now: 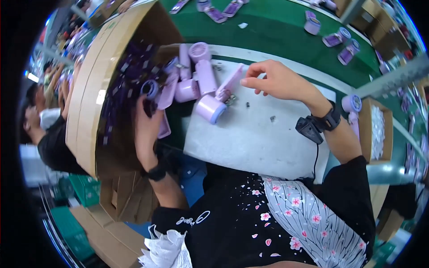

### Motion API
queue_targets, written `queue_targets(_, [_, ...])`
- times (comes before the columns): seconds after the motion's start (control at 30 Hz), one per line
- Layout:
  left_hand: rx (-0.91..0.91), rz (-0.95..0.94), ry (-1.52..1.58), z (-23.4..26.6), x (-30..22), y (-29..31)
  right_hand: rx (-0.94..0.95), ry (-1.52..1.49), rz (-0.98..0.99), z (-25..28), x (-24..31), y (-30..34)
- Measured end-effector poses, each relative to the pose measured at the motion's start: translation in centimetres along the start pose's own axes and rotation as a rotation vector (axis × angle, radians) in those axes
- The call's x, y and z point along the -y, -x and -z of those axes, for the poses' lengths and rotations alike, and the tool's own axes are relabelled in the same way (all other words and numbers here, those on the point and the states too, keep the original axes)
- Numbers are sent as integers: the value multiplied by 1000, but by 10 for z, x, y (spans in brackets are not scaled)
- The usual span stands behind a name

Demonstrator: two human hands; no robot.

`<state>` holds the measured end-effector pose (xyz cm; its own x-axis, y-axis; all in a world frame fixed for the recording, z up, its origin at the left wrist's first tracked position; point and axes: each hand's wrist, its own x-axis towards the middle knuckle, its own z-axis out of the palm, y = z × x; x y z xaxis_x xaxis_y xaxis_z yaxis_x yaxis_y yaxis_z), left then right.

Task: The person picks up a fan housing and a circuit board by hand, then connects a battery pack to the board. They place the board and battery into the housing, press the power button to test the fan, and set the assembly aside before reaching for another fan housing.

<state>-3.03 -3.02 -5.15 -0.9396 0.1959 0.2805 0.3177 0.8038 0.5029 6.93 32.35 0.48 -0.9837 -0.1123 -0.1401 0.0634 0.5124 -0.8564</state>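
Observation:
My left hand (147, 127) reaches into the mouth of a tilted cardboard box (85, 98), its fingers curled around something dark, blurred and partly hidden. Several dark purple plastic parts (127, 80) fill the box. Right beside that hand, a dark purple ring-shaped part (150, 89) shows. My right hand (281, 80) hovers over the white work board (254, 138) with its fingers bent and apart, holding nothing. Close to its fingertips is the raised lilac handle piece (231, 82) of a handheld fan (210, 109), whose round head lies on the board. Loose wires (230, 99) show at the joint.
More lilac fan bodies (205, 73) lie between box and board. Beyond the board runs a green conveyor belt (277, 27) with several purple fans (337, 38). At right stands an open carton of white pieces (377, 131) next to another fan (352, 105). Co-workers (49, 120) sit at left.

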Motion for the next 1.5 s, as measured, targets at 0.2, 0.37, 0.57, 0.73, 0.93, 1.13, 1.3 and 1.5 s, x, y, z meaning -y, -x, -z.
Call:
queue_targets(0.2, [37,141,272,-4,40,20,-2,-40,35,-3,3,37])
queue_targets(0.37, [-164,306,448,24,20,29,-40,-29,36,-5,1,76])
queue_targets(0.57, [-475,-223,219,18,-82,63,31,-483,-173,-31,0,117])
queue_targets(0.73, [273,-486,479,-48,-166,104,-218,-934,36,-92,-20,100])
queue_targets(0.93, [441,-576,597,-30,-163,86,-534,-670,-214,-60,-96,119])
queue_targets(1.13, [-204,-174,220,19,-65,-16,-628,-513,-239,-60,-95,131])
queue_targets(1.3, [57,37,-133,26,57,-80,-595,-474,-220,-60,-97,125])
queue_targets(1.5, [119,260,-48,28,105,-121,-564,-322,-206,-63,-87,125])
